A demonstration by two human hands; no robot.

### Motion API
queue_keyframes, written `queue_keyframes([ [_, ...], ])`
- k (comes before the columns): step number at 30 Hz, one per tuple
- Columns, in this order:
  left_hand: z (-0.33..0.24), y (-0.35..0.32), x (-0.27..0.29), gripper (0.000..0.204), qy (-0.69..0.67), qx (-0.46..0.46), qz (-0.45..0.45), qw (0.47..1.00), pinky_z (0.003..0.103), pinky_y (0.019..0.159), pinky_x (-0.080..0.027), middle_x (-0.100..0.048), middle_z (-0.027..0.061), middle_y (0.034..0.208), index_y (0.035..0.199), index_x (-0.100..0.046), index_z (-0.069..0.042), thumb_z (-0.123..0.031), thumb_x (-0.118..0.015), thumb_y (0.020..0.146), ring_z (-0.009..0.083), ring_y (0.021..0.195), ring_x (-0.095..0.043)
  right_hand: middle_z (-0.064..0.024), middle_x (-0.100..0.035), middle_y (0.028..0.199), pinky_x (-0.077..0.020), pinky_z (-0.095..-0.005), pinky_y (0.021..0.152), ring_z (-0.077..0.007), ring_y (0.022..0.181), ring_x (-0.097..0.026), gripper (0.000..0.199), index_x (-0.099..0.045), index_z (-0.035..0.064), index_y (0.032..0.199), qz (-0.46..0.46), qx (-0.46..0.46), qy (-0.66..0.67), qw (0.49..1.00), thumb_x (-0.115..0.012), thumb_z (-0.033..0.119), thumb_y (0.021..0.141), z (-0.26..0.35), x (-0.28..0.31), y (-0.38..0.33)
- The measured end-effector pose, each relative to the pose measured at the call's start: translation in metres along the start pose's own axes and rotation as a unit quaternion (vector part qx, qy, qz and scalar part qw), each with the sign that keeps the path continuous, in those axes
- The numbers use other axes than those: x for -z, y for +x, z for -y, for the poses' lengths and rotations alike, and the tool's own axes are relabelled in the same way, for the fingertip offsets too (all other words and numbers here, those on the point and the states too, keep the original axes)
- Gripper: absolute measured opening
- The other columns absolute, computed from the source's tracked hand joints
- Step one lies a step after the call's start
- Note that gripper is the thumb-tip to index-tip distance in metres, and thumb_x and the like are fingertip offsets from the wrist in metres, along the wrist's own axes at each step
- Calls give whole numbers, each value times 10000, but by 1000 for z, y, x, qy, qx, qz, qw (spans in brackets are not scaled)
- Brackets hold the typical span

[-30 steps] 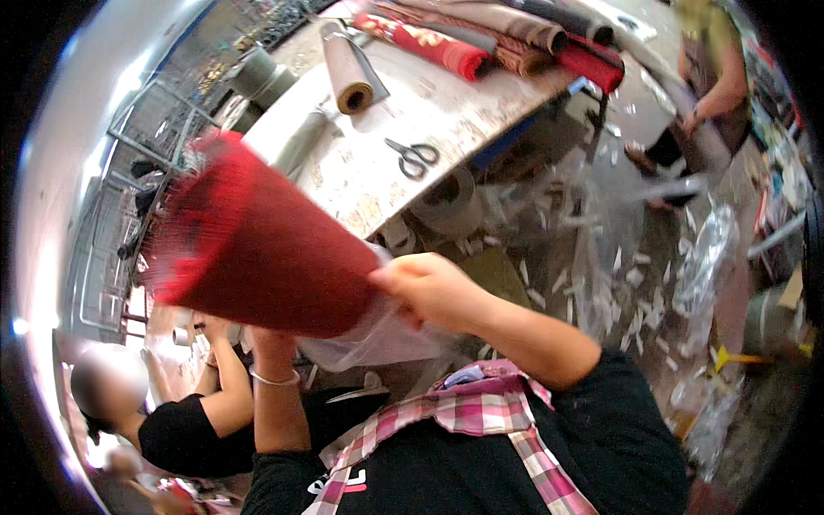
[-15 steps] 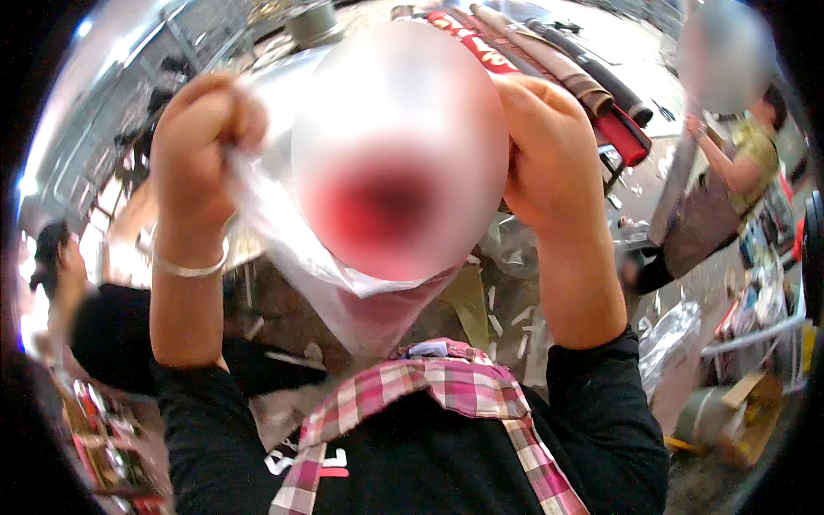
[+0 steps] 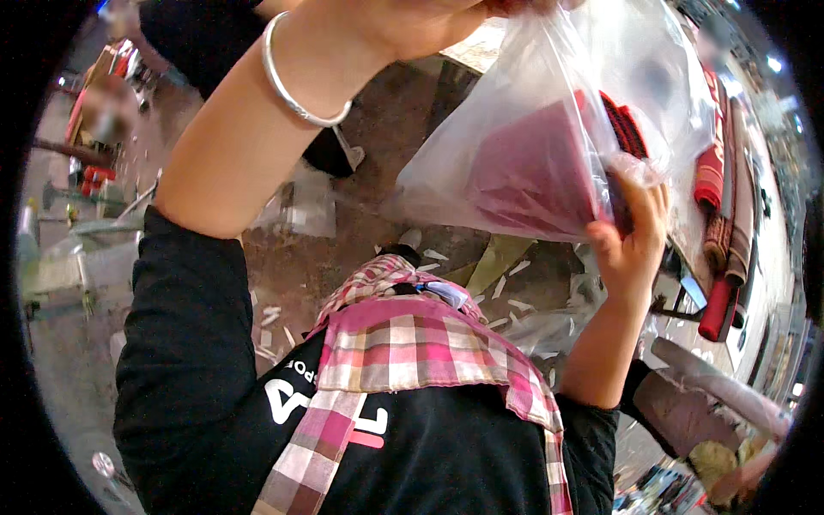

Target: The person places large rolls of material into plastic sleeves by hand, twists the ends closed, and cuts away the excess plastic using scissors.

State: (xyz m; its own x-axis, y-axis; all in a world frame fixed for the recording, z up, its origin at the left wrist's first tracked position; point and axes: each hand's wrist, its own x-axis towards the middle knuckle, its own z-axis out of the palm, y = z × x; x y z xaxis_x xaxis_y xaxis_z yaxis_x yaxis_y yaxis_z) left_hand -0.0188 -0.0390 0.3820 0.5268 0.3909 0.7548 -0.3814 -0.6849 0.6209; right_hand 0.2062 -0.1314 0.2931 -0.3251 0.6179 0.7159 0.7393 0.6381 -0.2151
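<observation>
A large clear plastic bag [image 3: 455, 176] hangs in front of me, tilted, its lower corner pointing left. Inside it lies a red flat piece [image 3: 532, 163], seen through the film, with a red and black layered edge [image 3: 627, 124] on its right; its kind is unclear. My left hand [image 3: 429, 24], at the upper edge of the view below a silver bangle [image 3: 300, 86], is closed on the gathered top of the bag; its fingertips are partly cut off. My right hand [image 3: 635, 219] grips the bag's right side, fingers curled round the film and the red piece's edge.
Rolled carpets [image 3: 730, 189] lie on a pale table at the right. A person [image 3: 712, 429] stands at the lower right beside a long grey roll [image 3: 721, 386]. Another person's dark clothing [image 3: 202, 39] shows at the upper left. White scraps [image 3: 515, 305] litter the floor.
My view has swung round. Both hands were raised at either side of the bag's top; now the left is up at the top edge and the right lower, on the bag's side.
</observation>
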Motion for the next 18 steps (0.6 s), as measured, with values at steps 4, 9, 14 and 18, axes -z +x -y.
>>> queue_keyframes([
  [4, -10, -16, -8, 185, -152, 169, -1, 974, 216, 617, -437, -554, 126, 766, 881, -508, 17, -83, -484, 728, 159, 681, -538, -55, -575, 742, -332, -371, 792, -196, 724, -543, 512, -561, 72, 889, 42, 71, -75, 994, -684, 402, 518, 14, -9, 17],
  [9, 42, -80, -11, 844, 195, 328, 150, 912, 316, 940, -278, -415, 104, 1166, 1204, -301, -41, -165, -761, 508, 189, 1074, -382, -46, -531, 549, -397, -284, 503, -201, 478, -507, 217, -555, 57, 676, -28, 64, -29, 997, -693, 190, 572, 9, -14, 17],
  [14, 79, -72, -101, 847, -18, 165, -17, 986, 317, 906, -326, -493, 80, 1048, 1126, -393, -33, -69, -769, 368, 185, 1005, -441, -90, -524, 546, -388, -294, 449, -199, 486, -509, 129, -536, 30, 591, -108, 73, -98, 987, -662, 58, 587, 15, 28, 13],
  [18, 56, -24, -133, 914, 165, 19, -74, 983, 376, 806, -368, -502, 180, 974, 1075, -421, -14, -486, -734, 357, 341, 889, -478, -110, -587, 650, -460, -285, 504, -193, 526, -532, 71, -583, -19, 647, -414, -127, -145, 890, -625, 38, 638, 8, 102, 4],
])
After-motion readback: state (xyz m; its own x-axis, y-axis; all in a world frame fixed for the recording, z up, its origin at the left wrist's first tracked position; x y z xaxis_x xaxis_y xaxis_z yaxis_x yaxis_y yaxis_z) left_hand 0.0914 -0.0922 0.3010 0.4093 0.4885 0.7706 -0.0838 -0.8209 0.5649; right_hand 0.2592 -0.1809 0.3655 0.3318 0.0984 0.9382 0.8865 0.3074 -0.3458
